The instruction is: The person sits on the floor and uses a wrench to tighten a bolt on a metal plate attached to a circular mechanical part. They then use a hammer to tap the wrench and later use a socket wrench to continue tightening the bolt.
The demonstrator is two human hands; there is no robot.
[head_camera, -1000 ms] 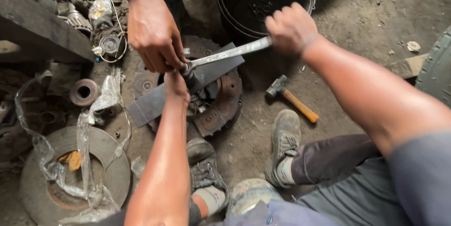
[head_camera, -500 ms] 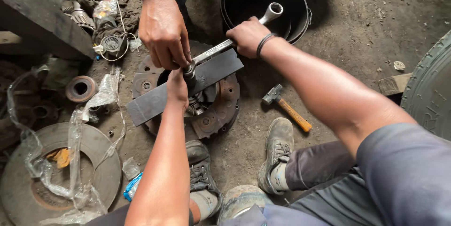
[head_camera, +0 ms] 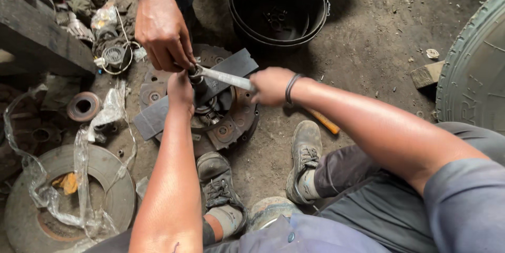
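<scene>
A rusty round clutch plate lies on the dirt floor with a flat dark metal bar laid across it. My left hand grips the black socket standing upright at the plate's centre. My right hand is closed around the silver wrench handle that runs from the socket to the right. Another person's hand, with a black band at the wrist, reaches in from above and presses on the head of the wrench.
A black bucket stands behind the plate. A hammer's orange handle shows under my right forearm. A brake disc with clear plastic lies at lower left, a tyre at right, a dark beam at upper left. My shoes rest near the plate.
My right hand has swung the wrench handle toward me, from pointing up at the bucket to pointing right and slightly down. The hammer head is now hidden by my arm.
</scene>
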